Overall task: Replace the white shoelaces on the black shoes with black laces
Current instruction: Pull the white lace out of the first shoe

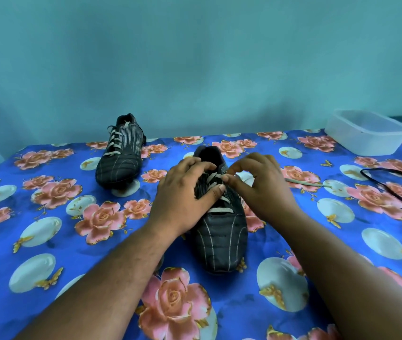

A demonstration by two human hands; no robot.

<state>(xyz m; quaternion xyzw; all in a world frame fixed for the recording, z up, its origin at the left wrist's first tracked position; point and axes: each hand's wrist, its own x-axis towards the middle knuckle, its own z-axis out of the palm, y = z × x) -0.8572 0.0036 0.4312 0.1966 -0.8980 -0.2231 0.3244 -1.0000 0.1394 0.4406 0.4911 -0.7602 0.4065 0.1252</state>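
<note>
While both hands work at the near black shoe [219,231], its white lace [216,179] is partly undone.
Left hand [185,192] grasps the shoe's upper from 9 o'clock, thumb on the lacing; right hand [258,185] pinches the white lace at 3 o'clock, its loose end trailing over the floral tablecloth [48,217]. Second shoe [120,153], white-laced, stands at 11 o'clock; black laces [401,190] lie at 3 o'clock, a plastic tub [366,131] at 2 o'clock.
</note>
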